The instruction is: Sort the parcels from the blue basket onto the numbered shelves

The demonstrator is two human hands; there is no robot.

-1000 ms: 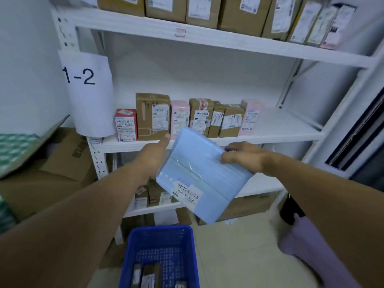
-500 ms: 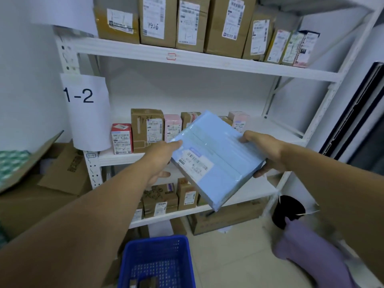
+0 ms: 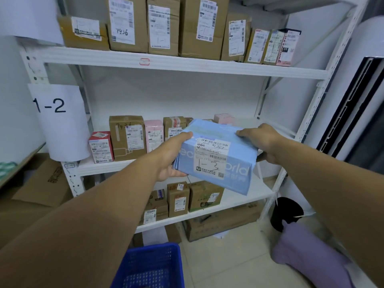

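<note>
blue parcel (image 3: 216,156) held before the middle shelf (image 3: 108,166), not yet placed
left hand (image 3: 172,156) and right hand (image 3: 264,142) each grip a side; next it likely needs sliding into the shelf's bare right end
</note>
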